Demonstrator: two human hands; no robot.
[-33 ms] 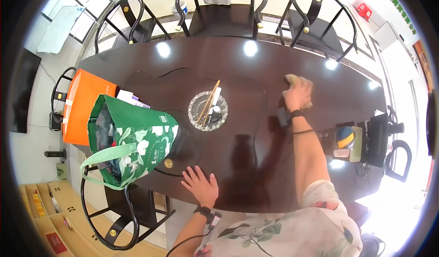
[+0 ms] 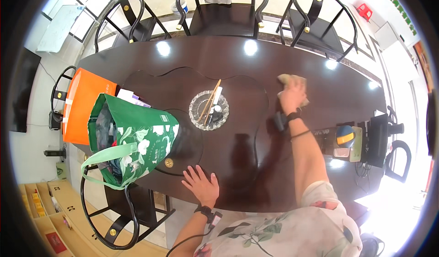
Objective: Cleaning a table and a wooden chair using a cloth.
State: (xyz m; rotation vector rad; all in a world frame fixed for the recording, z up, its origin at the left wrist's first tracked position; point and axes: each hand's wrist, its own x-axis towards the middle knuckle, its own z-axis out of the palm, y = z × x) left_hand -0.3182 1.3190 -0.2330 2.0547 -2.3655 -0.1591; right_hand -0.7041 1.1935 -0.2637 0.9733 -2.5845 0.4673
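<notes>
On the far right part of the dark wooden table, my right hand presses down on a tan cloth. The cloth spreads out beyond my fingers and along the hand's right side. My left hand rests flat at the near edge with its fingers spread and nothing in it. Between the two, farther back, stands a round cut-glass ashtray. A pair of wooden sticks and a few small white and dark items lie in it.
A green flowered bag stands left of my left hand, with an orange bag behind it. At the right end are a monitor, cables and a blue-and-yellow ball. Dark chairs, one a far chair, surround the table.
My right hand has slid a little to the left over the tabletop, taking the cloth along. My left hand stays in place.
</notes>
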